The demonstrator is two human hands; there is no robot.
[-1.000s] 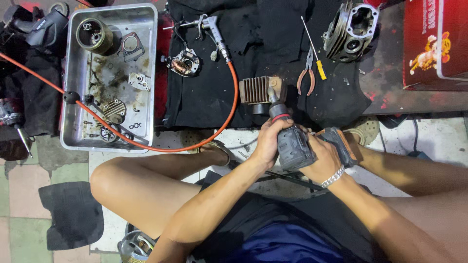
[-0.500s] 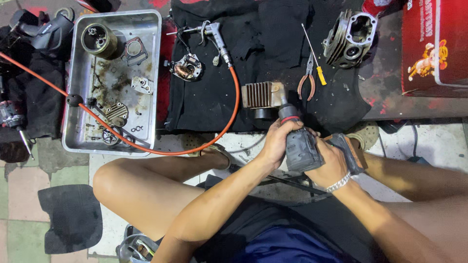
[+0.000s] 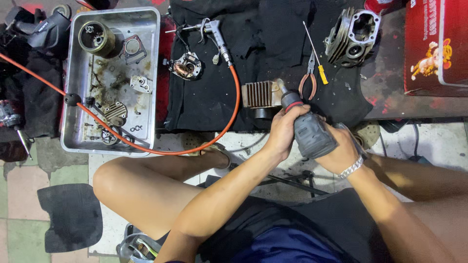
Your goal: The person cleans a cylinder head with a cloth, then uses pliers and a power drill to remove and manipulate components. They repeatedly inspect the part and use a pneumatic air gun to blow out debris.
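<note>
Since a second ago my hands and the grey power tool (image 3: 312, 132) have stayed near the middle, the tool's nose now at the finned cylinder block (image 3: 259, 94) on the black cloth (image 3: 253, 58). My left hand (image 3: 282, 131) is wrapped shut around its front, my right hand (image 3: 341, 151) closed on its rear body. Its long axis runs diagonally, pointing far-left toward the block, beside the red-handled pliers (image 3: 308, 80).
</note>
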